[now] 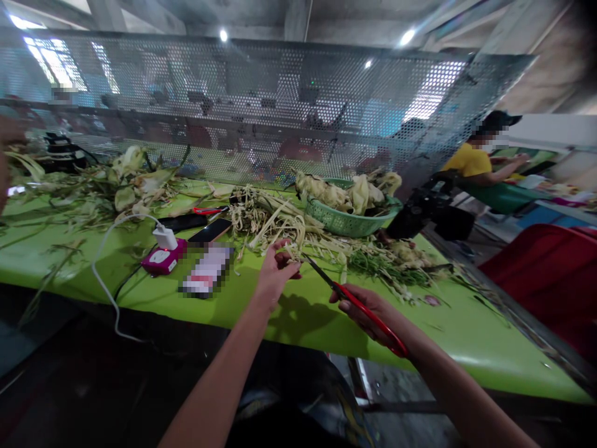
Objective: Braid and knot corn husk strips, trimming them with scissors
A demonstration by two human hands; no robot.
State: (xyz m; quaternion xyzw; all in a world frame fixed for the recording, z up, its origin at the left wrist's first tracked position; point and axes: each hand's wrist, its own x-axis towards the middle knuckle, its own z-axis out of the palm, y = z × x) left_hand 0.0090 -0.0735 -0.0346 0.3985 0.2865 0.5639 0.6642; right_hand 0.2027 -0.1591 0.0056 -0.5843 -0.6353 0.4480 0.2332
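Between the thumb and fingers of my left hand [274,275] is a small pale flower [293,251]; its exact kind is too small to tell. My right hand [380,316] is wrapped round the red handles of a pair of scissors [355,301]. The dark blades point up and left, with their tips close to the flower. Just beyond my left hand lies a heap of pale buds and stems [261,218]. Behind the scissors stands a green plastic basket [349,221] filled with wilted, pale yellowish plant matter [326,191].
A bright green table [242,311] carries a pink power adapter [163,258] with white plug and cable, two phones, and red-handled scissors [209,210]. Leafy scraps [135,180] lie left, green stems [387,267] right. A perforated metal screen [233,106] stands behind; a red chair [545,274] and a person [471,158] are right.
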